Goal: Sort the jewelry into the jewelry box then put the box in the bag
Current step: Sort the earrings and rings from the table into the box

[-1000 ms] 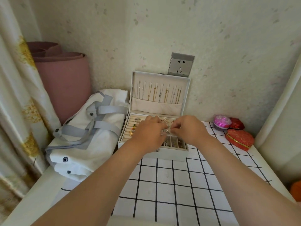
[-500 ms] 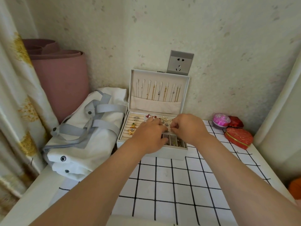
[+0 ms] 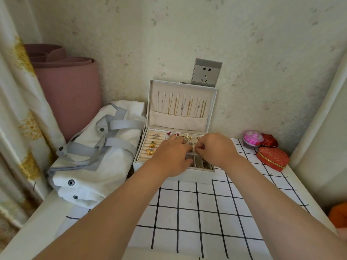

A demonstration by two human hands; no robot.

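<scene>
One open jewelry box (image 3: 179, 120) stood by the wall, with one white bag (image 3: 84, 166) touching its side. Two hands hovered over its tray: the left hand (image 3: 169, 156) loose-fingered on the earrings (image 3: 187, 136), the right hand (image 3: 216, 149) curled, perhaps pinching one; I couldn't tell.

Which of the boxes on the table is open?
The white jewelry box in the middle: its lid stands upright. The red heart-shaped box and the small red box on the right are closed.
</scene>
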